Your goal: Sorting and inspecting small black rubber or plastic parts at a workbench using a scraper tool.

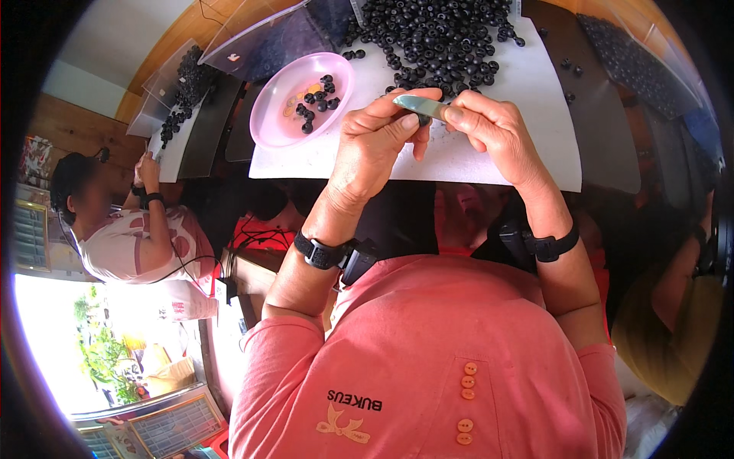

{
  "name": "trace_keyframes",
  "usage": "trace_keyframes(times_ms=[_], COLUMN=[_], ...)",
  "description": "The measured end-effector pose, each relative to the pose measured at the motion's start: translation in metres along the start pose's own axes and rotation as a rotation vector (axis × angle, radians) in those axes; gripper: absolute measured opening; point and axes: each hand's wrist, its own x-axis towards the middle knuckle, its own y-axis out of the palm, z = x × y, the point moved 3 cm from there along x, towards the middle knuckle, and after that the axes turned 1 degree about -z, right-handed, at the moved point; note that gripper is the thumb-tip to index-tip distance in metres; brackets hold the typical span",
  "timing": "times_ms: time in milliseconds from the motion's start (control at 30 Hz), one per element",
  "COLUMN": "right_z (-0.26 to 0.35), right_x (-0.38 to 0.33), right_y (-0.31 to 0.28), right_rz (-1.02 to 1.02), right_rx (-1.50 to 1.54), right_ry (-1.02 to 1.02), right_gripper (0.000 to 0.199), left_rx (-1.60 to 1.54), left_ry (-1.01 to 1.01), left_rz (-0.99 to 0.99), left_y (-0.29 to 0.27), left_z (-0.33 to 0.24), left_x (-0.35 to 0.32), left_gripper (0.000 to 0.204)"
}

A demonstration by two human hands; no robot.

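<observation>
Both hands meet above the white worktop [489, 164]: the right hand [497, 130] pinches a pale blade [419, 105], long axis lying left-right, tip pointing left, against a dark bead [424, 119] gripped in the left hand [376, 145]. Bead pile [436, 34] beyond, pink bowl [269, 122] left.

Bead heap [440, 38] just beyond hands

Single head-worn fisheye view, looking steeply down past the wearer's chest, close upon both raised hands, over the white tabletop [489, 164]; edges bow toward the dark rim.
</observation>
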Motion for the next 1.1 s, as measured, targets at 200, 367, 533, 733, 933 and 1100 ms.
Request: trace_keyframes(times_ms=[200,367,533,733,933,1100], right_z=[0.001,-0.001,0.001,0.0,-0.003,0.004], right_x=[0.0,0.0,-0.001,-0.001,-0.002,-0.001], right_y=[0.0,0.0,-0.001,-0.004,-0.006,-0.004], right_rz=[0.008,0.013,0.024,0.026,-0.043,-0.027], right_rx=[-0.009,-0.006,0.007,0.063,0.118,0.063], right_ry=[0.003,0.012,0.015,0.01,0.011,0.043], right_gripper=[0.03,0.029,0.029,0.03,0.033,0.034], left_rx=[0.016,0.033,0.039,-0.074,-0.067,-0.012], left_ry=[0.016,0.06,0.107,0.116,0.054,0.057], left_rz=[-0.008,-0.007,-0.037,-0.045,-0.072,-0.057], left_y=[0.0,0.0,0.003,0.005,0.003,0.003], left_z=[0.0,0.001,0.004,0.008,0.001,-0.002], left_x=[0.0,0.001,0.002,0.003,0.002,0.001], left_gripper=[0.029,0.027,0.022,0.021,0.026,0.028])
